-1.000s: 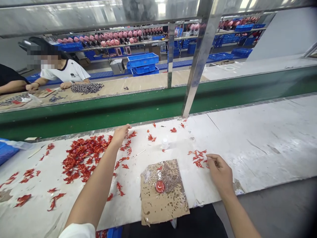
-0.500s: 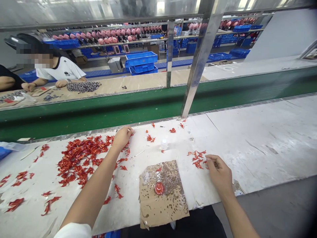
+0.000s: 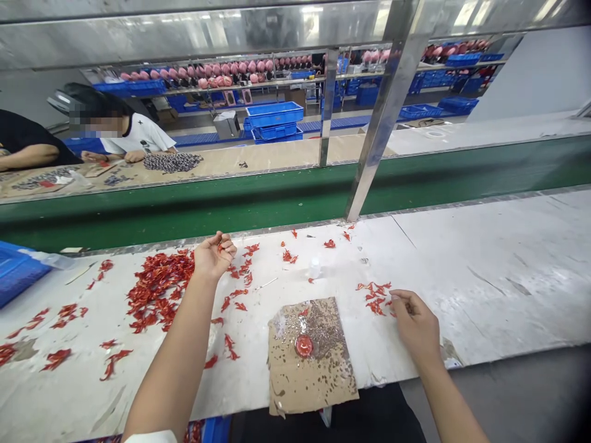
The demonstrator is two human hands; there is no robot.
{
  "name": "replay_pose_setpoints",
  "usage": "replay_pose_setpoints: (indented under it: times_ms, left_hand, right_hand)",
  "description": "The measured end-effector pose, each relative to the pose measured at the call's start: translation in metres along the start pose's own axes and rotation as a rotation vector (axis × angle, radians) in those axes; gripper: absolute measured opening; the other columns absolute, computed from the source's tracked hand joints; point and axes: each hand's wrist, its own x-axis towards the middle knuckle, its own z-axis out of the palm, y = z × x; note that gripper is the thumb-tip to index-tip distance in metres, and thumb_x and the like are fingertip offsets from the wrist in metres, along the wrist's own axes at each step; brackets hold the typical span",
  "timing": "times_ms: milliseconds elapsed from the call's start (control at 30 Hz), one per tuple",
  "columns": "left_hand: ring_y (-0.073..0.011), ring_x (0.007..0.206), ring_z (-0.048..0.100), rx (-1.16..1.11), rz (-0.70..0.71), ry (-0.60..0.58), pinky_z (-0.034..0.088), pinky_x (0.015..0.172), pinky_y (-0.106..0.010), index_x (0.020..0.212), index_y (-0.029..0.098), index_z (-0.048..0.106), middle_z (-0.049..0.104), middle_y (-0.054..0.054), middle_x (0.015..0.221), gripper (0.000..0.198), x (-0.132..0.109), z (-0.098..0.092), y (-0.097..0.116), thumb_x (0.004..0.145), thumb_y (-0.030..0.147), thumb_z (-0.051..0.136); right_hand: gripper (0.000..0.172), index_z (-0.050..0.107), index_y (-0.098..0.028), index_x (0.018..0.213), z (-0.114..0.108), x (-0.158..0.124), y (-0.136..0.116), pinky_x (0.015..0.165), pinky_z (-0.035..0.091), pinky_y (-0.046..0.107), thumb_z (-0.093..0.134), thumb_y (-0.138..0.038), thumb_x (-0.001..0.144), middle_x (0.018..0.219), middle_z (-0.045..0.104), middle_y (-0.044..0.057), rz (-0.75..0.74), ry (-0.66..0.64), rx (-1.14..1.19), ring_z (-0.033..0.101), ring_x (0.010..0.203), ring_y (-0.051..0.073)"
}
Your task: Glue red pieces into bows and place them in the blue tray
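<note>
The white surface (image 3: 484, 277) is stretching across the whole view, its far edge lying along a green conveyor belt (image 3: 277, 197) and its near edge dropping away just under the person's forearms. Its right half is lying open, while a slanted metal post (image 3: 376, 147) is standing at the far edge, beyond and between the hands, and a blue bin (image 3: 13, 274) is sitting at the left margin. A heap of red pieces (image 3: 159, 286) is spreading over the left part, with strays scattered around it. A stained cardboard sheet (image 3: 314, 375) is overhanging the near edge between the arms, carrying a red disc (image 3: 303, 346). A small cluster of red pieces (image 3: 375, 292) is lying right of the sheet, and a small white bottle (image 3: 314, 267) is standing beyond it. The left hand (image 3: 213, 255) is hovering just right of the heap, wrist bent back and palm turned partly upward, its grip curling around a red piece (image 3: 220, 246) at the fingertips. The right hand (image 3: 415, 323) is resting knuckles-up beside the small cluster, thumb and forefinger drawn together; whether its grip is pinching anything cannot be told.
</note>
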Motion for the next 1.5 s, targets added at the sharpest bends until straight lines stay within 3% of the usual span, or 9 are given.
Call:
replay_pose_setpoints:
  times_ms: [167,300,533,667,800,933,1167,1400,1500]
  left_hand:
    - [-0.0163,0.052,0.041,0.419,0.041,0.012,0.035,0.055,-0.028,0.075,0.021,0.067,0.042,0.002,0.054,0.017,0.017,0.007,-0.017,0.072,0.036,0.073]
    - [-0.0319,0.089,0.06,0.765,0.12,0.005,0.041,0.073,-0.033,0.07,0.024,0.073,0.065,-0.008,0.07,0.025,0.028,0.018,-0.029,0.052,0.028,0.089]
    - [-0.038,0.104,0.061,1.031,0.083,-0.033,0.043,0.086,-0.04,0.056,0.024,0.068,0.07,-0.012,0.077,0.012,0.035,0.031,-0.042,0.061,0.023,0.078]
    - [-0.026,0.08,0.061,0.945,0.017,-0.065,0.044,0.074,-0.033,0.061,0.02,0.065,0.059,-0.004,0.062,0.015,0.038,0.029,-0.042,0.068,0.026,0.077]
    - [-0.0109,0.052,0.041,0.678,-0.087,-0.063,0.038,0.055,-0.025,0.078,0.017,0.059,0.047,0.005,0.061,0.031,0.044,0.02,-0.031,0.092,0.044,0.063]
    - [-0.0068,0.045,0.025,0.379,-0.213,-0.057,0.026,0.043,-0.021,0.079,0.018,0.05,0.034,0.008,0.06,0.038,0.047,0.005,-0.019,0.1,0.05,0.051]
    - [-0.0045,0.044,0.021,0.08,-0.291,-0.101,0.018,0.039,-0.018,0.08,0.017,0.049,0.034,0.009,0.061,0.03,0.039,-0.008,-0.023,0.099,0.038,0.059]
    - [-0.0029,0.044,0.02,-0.055,-0.273,-0.22,0.018,0.04,-0.016,0.078,0.018,0.048,0.024,0.012,0.059,0.043,0.029,-0.008,-0.028,0.073,0.033,0.088]
    - [-0.0034,0.044,0.023,-0.068,-0.306,-0.246,0.019,0.04,-0.016,0.079,0.018,0.048,0.03,0.011,0.059,0.04,0.028,-0.007,-0.027,0.077,0.034,0.085]
  right_hand:
    - [0.031,0.073,-0.024,0.104,0.0,-0.001,-0.002,0.077,0.05,0.035,0.06,-0.047,0.089,0.084,0.076,0.004,-0.009,-0.005,-0.013,0.07,0.08,0.025]
    - [0.029,0.072,-0.025,0.103,0.001,0.0,0.0,0.078,0.05,0.035,0.06,-0.048,0.088,0.083,0.075,0.002,-0.001,-0.002,-0.022,0.07,0.081,0.025]
    - [0.03,0.073,-0.024,0.104,0.003,0.001,0.004,0.077,0.05,0.034,0.062,-0.047,0.087,0.083,0.075,0.002,0.012,0.026,-0.032,0.07,0.082,0.024]
    - [0.03,0.073,-0.023,0.104,0.003,0.0,0.0,0.077,0.05,0.034,0.061,-0.045,0.087,0.082,0.075,0.003,0.003,0.034,-0.043,0.07,0.082,0.024]
    - [0.031,0.073,-0.022,0.104,0.003,-0.001,-0.002,0.075,0.05,0.033,0.06,-0.046,0.088,0.081,0.075,0.003,-0.009,0.045,-0.047,0.07,0.08,0.024]
    - [0.031,0.073,-0.023,0.104,0.004,-0.001,0.001,0.075,0.05,0.032,0.061,-0.046,0.088,0.082,0.075,0.002,-0.011,0.054,-0.045,0.07,0.08,0.023]
    - [0.03,0.074,-0.023,0.103,0.006,0.002,0.01,0.076,0.051,0.033,0.063,-0.046,0.087,0.086,0.077,0.003,-0.013,0.066,-0.047,0.071,0.083,0.024]
    - [0.032,0.074,-0.023,0.101,0.009,0.003,0.011,0.072,0.05,0.033,0.061,-0.048,0.087,0.081,0.076,0.003,-0.051,0.084,-0.079,0.069,0.076,0.022]
    - [0.032,0.074,-0.022,0.101,0.009,0.002,0.009,0.073,0.05,0.034,0.062,-0.047,0.087,0.081,0.075,0.004,-0.053,0.089,-0.08,0.069,0.077,0.023]
